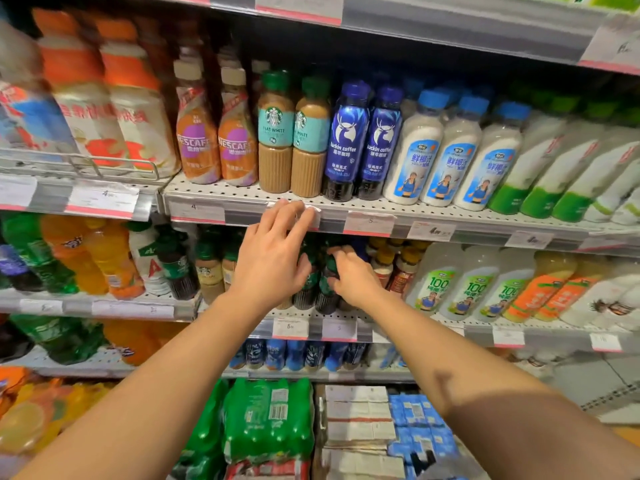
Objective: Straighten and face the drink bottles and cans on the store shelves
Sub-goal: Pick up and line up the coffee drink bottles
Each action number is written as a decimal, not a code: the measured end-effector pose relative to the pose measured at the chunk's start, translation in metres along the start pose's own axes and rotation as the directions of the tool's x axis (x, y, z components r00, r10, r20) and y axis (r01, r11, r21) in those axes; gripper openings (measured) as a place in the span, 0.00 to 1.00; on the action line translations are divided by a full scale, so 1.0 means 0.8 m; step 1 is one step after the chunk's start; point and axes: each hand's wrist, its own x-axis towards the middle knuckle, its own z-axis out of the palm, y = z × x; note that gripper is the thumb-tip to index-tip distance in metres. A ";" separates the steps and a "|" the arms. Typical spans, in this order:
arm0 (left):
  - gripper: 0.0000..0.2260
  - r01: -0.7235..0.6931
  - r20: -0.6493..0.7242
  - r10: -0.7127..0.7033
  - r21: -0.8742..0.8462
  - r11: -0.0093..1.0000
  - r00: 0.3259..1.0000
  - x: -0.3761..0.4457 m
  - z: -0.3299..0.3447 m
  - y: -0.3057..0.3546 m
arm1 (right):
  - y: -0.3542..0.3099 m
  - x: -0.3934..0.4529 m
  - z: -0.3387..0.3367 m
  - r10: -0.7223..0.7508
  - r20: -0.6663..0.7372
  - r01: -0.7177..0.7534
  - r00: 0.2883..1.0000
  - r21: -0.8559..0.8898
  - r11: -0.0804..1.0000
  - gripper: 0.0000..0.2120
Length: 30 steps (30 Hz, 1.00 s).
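Note:
Both my hands reach into the middle shelf (298,315). My right hand (351,273) is closed around the neck of a dark coffee bottle with a green cap (327,289). My left hand (273,252) has its fingers spread, the thumb resting against a second dark bottle (306,289) beside the first, fingertips up by the shelf edge above. On the upper shelf (242,195) stand upright Nescafe (197,133), Starbucks flat white (275,133), blue Luckin coffee (346,140) and white coconut drink bottles (415,157), labels facing out.
Orange and green soda bottles (100,258) fill the left bay. White and orange juice bottles (485,282) stand right of my hands. Price tags (290,328) line the shelf rails. Shrink-wrapped green bottle packs (266,420) and cartons (356,427) sit low down.

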 end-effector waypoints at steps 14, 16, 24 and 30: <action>0.34 0.070 0.115 -0.079 0.083 0.994 0.990 0.005 -0.020 0.024 | 0.046 -0.103 0.011 -0.036 -0.112 0.053 0.993 0.150 0.987 0.18; 0.34 0.092 0.141 -0.105 0.094 0.991 0.984 0.002 -0.027 0.034 | 0.056 -0.128 0.006 0.014 -0.139 0.025 0.990 0.278 0.960 0.17; 0.35 0.241 0.480 -0.108 -0.226 0.944 0.870 -0.138 0.019 0.133 | 0.098 -0.226 0.000 0.142 -0.177 0.047 0.974 0.768 0.639 0.16; 0.27 0.448 0.401 -0.294 -0.374 0.812 0.868 -0.213 0.044 0.193 | 0.088 -0.285 -0.016 0.069 -0.196 0.142 0.978 0.874 0.465 0.17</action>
